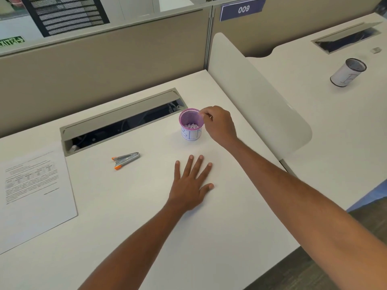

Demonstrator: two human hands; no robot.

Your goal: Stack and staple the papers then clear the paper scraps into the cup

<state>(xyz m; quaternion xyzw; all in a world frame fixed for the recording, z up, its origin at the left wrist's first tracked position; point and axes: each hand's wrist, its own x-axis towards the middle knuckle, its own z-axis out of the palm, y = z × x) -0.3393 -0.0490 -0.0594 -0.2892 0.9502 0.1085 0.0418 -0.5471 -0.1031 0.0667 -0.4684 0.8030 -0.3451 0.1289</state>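
A purple mesh cup (191, 124) with a white paper label stands near the desk's back right. White paper scraps (191, 126) lie inside it. My right hand (218, 124) hovers at the cup's right rim, fingertips pinched together over the opening; no scrap shows between them. My left hand (191, 185) lies flat on the desk in front of the cup, fingers spread. The printed papers (31, 195) lie at the left edge of the desk. A silver stapler (125, 160) with orange tips lies between the papers and the cup.
An open grey cable tray (123, 120) runs along the back of the desk. A white divider panel (257, 95) stands to the right. On the neighbouring desk stands a black-rimmed cup (347, 73) with a white label.
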